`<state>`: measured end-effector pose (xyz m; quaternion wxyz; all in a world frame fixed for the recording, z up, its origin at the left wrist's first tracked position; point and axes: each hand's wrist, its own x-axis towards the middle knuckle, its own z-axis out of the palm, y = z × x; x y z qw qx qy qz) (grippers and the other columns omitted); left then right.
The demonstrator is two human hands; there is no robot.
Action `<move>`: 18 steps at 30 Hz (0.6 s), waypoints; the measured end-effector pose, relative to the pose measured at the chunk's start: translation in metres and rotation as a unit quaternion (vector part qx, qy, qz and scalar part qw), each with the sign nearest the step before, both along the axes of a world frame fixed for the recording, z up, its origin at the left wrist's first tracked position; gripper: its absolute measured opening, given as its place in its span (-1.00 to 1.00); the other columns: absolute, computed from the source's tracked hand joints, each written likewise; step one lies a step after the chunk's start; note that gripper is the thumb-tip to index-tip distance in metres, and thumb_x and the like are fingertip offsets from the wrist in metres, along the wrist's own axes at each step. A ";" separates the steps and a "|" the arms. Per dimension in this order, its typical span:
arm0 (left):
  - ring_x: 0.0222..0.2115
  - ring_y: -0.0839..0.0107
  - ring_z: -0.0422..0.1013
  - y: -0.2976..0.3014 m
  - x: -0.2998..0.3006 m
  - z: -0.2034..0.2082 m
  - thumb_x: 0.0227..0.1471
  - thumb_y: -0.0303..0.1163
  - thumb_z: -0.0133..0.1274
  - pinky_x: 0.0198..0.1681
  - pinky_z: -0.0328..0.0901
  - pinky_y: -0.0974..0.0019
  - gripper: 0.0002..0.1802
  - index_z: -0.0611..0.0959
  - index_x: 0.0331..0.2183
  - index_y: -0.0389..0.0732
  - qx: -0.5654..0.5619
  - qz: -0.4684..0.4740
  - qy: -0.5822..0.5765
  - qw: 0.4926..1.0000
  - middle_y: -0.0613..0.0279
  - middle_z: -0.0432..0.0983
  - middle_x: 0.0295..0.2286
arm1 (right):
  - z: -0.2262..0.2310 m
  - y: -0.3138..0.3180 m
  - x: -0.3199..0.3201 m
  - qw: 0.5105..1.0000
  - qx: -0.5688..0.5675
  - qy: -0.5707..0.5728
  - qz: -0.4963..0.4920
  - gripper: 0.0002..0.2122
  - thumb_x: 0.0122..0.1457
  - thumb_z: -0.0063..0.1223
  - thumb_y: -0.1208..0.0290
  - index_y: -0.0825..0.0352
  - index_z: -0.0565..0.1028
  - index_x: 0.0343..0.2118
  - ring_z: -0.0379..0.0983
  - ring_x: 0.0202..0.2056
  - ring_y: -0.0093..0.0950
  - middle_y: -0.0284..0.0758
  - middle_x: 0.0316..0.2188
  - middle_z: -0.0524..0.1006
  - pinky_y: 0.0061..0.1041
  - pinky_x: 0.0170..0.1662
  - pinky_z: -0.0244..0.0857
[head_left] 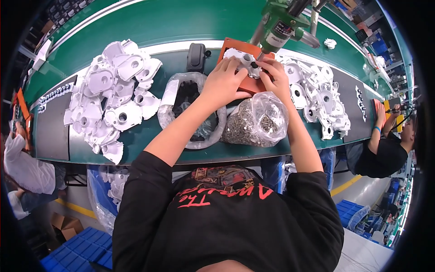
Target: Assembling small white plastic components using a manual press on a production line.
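Observation:
A white plastic housing (245, 57) lies on an orange fixture plate (232, 44), beneath the bit of a green upright machine head (277, 35). My left hand (226, 80) grips the housing from its left side, fingers over the far edge and thumb along the near edge. At the right side, my right hand (277, 78) has bent fingers against the housing, the fingertips close to a small black piece (254, 65) by the bit. Under my wrists are a clear bag of screws (248, 121) and a plastic-lined container (168, 105) with dark small parts.
White housings are heaped at left (113, 86) and right (319, 93). A black box (196, 56) stands behind the lined container. Small parts lie in rows on dark mats at both ends. A co-worker (383, 145) works at right, another person (29, 163) at left.

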<state>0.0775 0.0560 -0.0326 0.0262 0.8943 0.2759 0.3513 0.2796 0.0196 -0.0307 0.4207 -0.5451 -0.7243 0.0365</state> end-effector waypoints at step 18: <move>-0.01 0.01 0.26 0.002 -0.001 0.000 -0.43 -0.04 0.33 0.07 0.19 0.10 -0.37 0.50 -0.32 -0.22 0.000 -0.013 -0.027 1.000 -0.03 0.33 -0.15 | 0.146 0.083 0.138 0.946 0.098 0.280 -0.135 -0.71 0.17 -0.12 0.31 0.38 0.45 -0.12 0.43 -0.15 -0.39 -0.29 -0.16 0.49 -0.43 -0.16 0.33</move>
